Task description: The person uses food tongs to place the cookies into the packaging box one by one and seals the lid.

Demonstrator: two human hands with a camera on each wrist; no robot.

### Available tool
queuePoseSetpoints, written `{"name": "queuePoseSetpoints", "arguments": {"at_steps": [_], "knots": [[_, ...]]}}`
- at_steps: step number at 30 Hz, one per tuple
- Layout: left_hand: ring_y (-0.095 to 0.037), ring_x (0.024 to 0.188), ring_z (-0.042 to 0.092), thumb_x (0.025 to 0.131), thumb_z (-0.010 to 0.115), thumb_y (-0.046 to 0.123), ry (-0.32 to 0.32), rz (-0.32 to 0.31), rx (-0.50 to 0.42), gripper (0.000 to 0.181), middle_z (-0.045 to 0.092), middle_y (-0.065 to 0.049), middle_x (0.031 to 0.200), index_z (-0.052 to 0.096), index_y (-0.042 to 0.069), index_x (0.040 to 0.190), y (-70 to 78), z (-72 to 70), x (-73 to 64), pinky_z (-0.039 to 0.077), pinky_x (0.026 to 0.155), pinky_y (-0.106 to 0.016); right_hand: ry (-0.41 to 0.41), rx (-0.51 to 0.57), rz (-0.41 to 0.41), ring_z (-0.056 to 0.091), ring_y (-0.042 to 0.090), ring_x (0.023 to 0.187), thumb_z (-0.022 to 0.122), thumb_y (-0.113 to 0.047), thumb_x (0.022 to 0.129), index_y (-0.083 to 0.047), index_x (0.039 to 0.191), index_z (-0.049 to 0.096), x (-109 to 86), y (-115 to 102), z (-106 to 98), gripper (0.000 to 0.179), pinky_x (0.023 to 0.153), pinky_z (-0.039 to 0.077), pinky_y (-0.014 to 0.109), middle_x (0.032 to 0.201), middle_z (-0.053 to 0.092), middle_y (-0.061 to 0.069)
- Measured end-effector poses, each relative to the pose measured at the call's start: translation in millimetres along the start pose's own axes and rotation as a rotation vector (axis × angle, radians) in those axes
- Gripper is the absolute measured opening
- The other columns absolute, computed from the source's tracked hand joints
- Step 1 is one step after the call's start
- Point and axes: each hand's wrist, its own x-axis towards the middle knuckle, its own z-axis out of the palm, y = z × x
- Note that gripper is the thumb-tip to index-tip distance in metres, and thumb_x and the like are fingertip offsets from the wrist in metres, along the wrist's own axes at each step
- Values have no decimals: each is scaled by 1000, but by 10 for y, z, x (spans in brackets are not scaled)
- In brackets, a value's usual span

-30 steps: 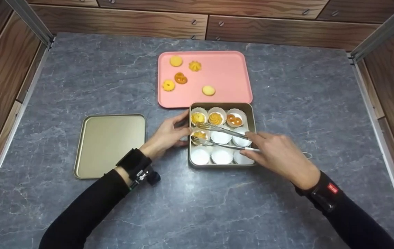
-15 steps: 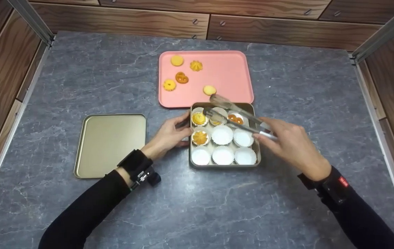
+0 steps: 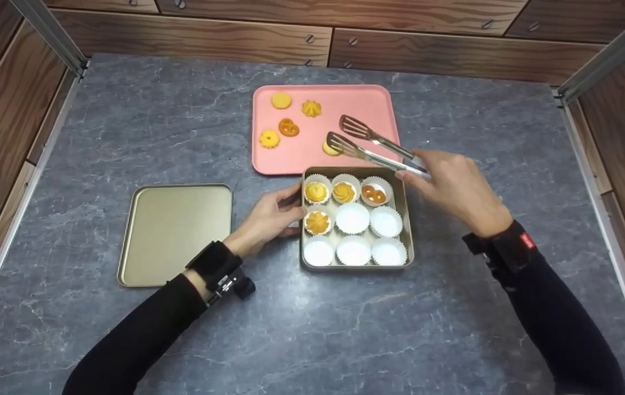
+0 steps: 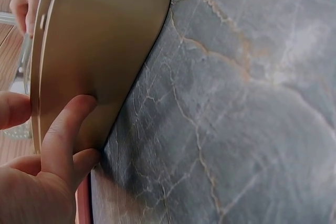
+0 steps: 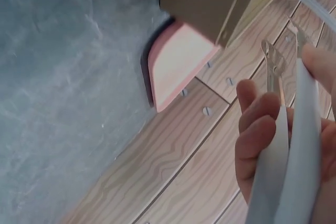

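Note:
My right hand (image 3: 452, 178) holds metal tongs (image 3: 370, 152) with slotted ends, thumb on one arm and fingers along the other. The tongs' ends stand apart over the pink tray (image 3: 367, 101), the nearer one overlapping a pale round cookie (image 3: 330, 149). In the right wrist view nothing is between the tongs' tips. My left hand (image 3: 271, 216) rests at the left side of a gold square tin (image 3: 409, 241), thumb tip at the rim, other fingers against the outer wall. Paper cups fill the tin; the back row and the middle-left cup (image 3: 317, 222) each contain a cookie.
On the tray's left half lie a round cookie (image 3: 281, 100), a star-shaped one (image 3: 311, 108), a pretzel-shaped one (image 3: 288, 127) and a ring-shaped one (image 3: 269, 139). The tin's lid (image 3: 178, 236) lies at left. Wood-patterned walls (image 3: 444, 52) border the table.
The tongs have let go of the star-shaped cookie in the tin's middle-left cup and moved up and away to over the tray, their ends spread wider. My left hand has stayed put.

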Motion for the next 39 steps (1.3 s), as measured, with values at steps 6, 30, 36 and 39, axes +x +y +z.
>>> {"name": "queuePoseSetpoints", "arguments": {"at_steps": [6, 30, 36, 39], "knots": [[-31, 127, 62, 99, 61, -1, -5, 12, -15, 74, 34, -20, 164, 24, 6, 163, 0, 0, -4, 63, 94, -37, -69, -27, 22, 61, 24, 67, 72, -37, 99, -2, 125, 69, 187, 40, 47, 44, 55, 54, 42, 86, 69, 9], [-30, 125, 63, 100, 62, 0, -14, 8, -9, 74, 32, -20, 165, 23, 5, 163, 9, 2, 0, 62, 95, -38, -169, -70, -1, 63, 29, 68, 72, -44, 96, -3, 118, 70, 475, 299, 201, 46, 62, 57, 49, 82, 69, 8], [-32, 130, 60, 100, 61, -1, -15, 12, -20, 73, 33, -21, 164, 23, 4, 163, 12, 5, 6, 62, 95, -40, -160, -89, -19, 64, 31, 69, 73, -44, 96, -3, 120, 70, 480, 313, 218, 48, 62, 58, 53, 82, 69, 9], [-32, 129, 60, 100, 61, -1, -17, 10, -17, 73, 32, -20, 165, 24, 5, 163, 14, 1, 3, 62, 95, -39, -187, -96, -9, 65, 31, 70, 72, -45, 96, -3, 121, 70, 493, 304, 203, 49, 63, 58, 53, 84, 70, 10]]}}
